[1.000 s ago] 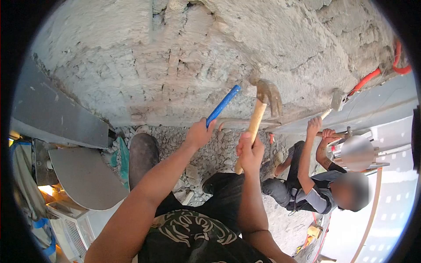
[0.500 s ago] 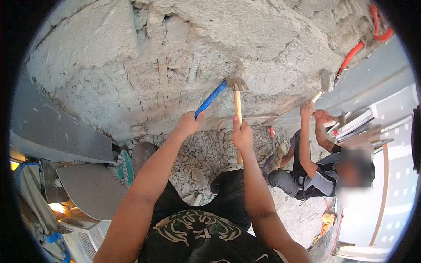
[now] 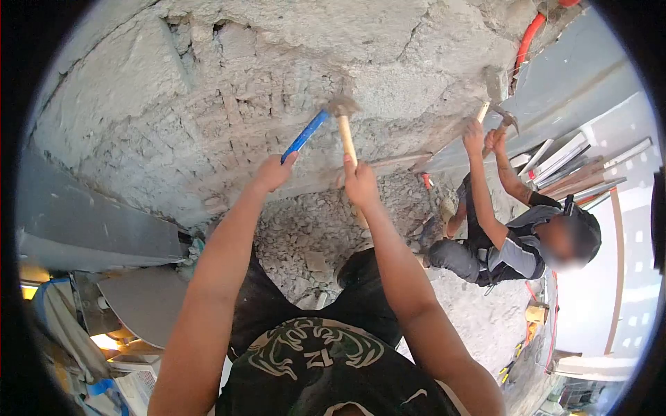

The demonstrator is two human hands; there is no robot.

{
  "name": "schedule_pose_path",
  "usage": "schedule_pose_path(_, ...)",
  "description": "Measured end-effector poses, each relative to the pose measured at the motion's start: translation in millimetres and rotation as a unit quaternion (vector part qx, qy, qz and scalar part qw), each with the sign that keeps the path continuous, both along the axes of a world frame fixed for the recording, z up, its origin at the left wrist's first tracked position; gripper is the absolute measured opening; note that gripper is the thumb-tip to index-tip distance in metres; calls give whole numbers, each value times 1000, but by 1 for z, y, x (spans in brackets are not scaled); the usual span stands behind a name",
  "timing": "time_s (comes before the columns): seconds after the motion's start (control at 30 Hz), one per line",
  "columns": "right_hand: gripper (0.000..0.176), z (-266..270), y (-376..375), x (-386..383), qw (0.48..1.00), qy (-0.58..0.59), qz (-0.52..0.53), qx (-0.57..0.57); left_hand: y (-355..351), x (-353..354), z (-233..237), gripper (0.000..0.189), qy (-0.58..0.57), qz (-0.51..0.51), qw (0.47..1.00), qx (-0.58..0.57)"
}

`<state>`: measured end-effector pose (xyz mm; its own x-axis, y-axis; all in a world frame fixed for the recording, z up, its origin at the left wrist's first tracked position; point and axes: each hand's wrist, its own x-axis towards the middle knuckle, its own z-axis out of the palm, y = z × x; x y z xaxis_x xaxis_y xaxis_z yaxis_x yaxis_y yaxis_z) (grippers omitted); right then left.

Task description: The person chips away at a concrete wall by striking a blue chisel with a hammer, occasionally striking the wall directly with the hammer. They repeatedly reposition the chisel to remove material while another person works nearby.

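My left hand [image 3: 276, 172] is wrapped round the lower end of a blue-handled tool [image 3: 305, 136], which slants up to the right. My right hand [image 3: 361, 183] grips the wooden handle of a hammer [image 3: 346, 139]. The two tools meet at the metal head [image 3: 342, 106], close against the rough concrete wall [image 3: 263, 62]; which tool the head belongs to is hard to tell at the overlap.
At the right a crouching co-worker [image 3: 513, 243] holds a hammer [image 3: 510, 119] and another wooden-handled tool at the wall. Rubble [image 3: 298, 229] covers the ground below my hands. A red hose [image 3: 531, 38] hangs upper right; grey panels [image 3: 90, 208] stand left.
The view has shifted, so my hands and tools appear farther left and slightly higher. The co-worker's hammer has swung up toward the wall. My grips look the same.
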<state>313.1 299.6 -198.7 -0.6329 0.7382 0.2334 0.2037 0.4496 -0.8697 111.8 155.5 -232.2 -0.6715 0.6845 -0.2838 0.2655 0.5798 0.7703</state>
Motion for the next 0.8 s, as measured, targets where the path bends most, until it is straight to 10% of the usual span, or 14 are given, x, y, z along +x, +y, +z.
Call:
schedule_pose_path(0.2, 51, 58, -20, 16, 995, -94, -39, -23, 0, -9, 4, 73, -25, -1, 999, -34)
schedule_pose_path(0.37, 48, 97, -38, -1, 962, 254, 19, 103, -5, -10, -2, 72, 13, -37, 999, -5)
schedule_pose_path(0.5, 49, 32, -18, -11, 957, 251, 44, 142, -4, -8, -16, 74, 137, -34, 990, 19)
schedule_pose_path(0.67, 53, -34, -7, 1, 991, -126, -5, -41, -5, -6, -11, 74, 124, -60, 988, -64)
schedule_pose_path(0.8, 55, -12, -23, 14, 999, -53, 10, -6, -6, 1, -5, 71, 165, -58, 982, -73)
